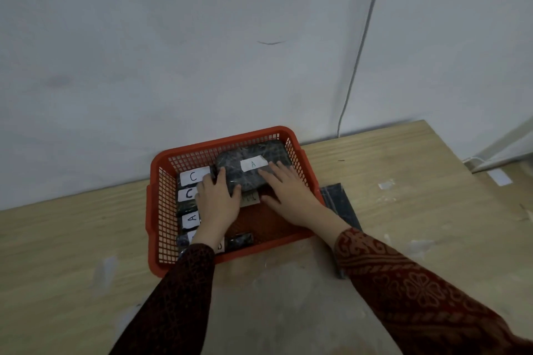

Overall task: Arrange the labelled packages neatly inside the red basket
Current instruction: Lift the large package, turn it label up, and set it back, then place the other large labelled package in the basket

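Several dark plastic-wrapped packages with white paper labels already stand in a column along the left wall of the red plastic mesh basket (300, 158): two marked C (195, 176), one marked A (191, 217), and more partly hidden under the left sleeve near the front wall. Both hands rest on a larger dark wrapped package labelled A (251, 167) in the basket's far right corner. The left hand (217, 199) presses flat against its near-left edge with the thumb on its side; the right hand (288, 189) lies spread on top, fingers wide rather than clamped, so it is being settled, not lifted. A brownish label peeks out beneath it. Outside, a flat dark sheet or package (337, 200) lies just beside the basket's right wall on the wooden table (403, 181), so it seems the arranging is well along, yet unfinished.
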`<state>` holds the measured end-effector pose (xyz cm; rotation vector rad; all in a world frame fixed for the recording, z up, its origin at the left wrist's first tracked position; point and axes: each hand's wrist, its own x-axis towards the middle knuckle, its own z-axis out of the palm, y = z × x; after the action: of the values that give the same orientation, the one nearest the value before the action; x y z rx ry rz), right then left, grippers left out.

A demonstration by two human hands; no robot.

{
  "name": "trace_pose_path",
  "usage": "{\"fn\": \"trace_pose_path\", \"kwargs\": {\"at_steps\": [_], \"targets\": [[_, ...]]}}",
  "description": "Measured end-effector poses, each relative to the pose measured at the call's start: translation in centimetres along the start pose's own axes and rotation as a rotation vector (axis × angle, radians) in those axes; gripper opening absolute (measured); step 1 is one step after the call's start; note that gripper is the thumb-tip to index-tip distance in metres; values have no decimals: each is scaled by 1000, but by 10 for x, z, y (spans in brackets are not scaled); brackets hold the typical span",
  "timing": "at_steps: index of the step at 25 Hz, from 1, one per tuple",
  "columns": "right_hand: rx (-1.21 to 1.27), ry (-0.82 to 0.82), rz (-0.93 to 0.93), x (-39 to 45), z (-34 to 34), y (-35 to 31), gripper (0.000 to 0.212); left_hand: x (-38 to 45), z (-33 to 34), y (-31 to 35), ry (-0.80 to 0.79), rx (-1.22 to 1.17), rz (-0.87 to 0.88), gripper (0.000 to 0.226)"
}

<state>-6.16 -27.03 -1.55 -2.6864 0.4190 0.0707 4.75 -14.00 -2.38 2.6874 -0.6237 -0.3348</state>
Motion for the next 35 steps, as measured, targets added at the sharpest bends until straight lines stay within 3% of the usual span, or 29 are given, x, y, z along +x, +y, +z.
{"fn": "trace_pose_path", "kwargs": {"at_steps": [2, 3, 6, 9, 12, 15, 17, 19, 21, 23, 26, 29, 31, 35], "targets": [[115, 286, -71, -32, -17, 6, 49, -22, -16, 16, 117, -186, 106, 50], [203, 409, -12, -52, -22, 15, 45, -41, -21, 30, 162, -289, 179, 43], [398, 582, 354, -116, -6, 53, 46, -109, -17, 68, 31, -485, 375, 29], [294, 356, 624, -157, 32, 69, 77, -151, 15, 80, -195, -521, 461, 22], [146, 116, 662, -167, 57, 56, 93, -161, 45, 74, -310, -498, 358, 25], [226, 121, 619, -179, 51, 58, 82, -159, 65, 69, -402, -371, 301, 44], [479, 114, 575, -203, 29, 66, 68, -158, 72, 70, -467, -381, 308, 67], [733, 55, 545, -237, 1, 68, 41, -161, 75, 76, -518, -497, 345, 86], [1001, 9, 621, -270, -24, 71, 24, -171, 74, 85, -536, -606, 384, 93], [1331, -16, 701, -295, -40, 78, 33, -182, 67, 93, -516, -715, 428, 87], [1611, -106, 571, -302, -57, 84, 61, -184, 40, 102, -409, -762, 483, 79], [1664, -71, 539, -275, -71, 69, 58, -169, 4, 97, -322, -764, 444, 71], [1667, 40, 572, -248, -74, 53, 53, -162, -18, 83, -229, -762, 390, 69], [1371, 230, 487, -186, -69, 17, 27, -145, -42, 38, -16, -799, 178, 69]]}}
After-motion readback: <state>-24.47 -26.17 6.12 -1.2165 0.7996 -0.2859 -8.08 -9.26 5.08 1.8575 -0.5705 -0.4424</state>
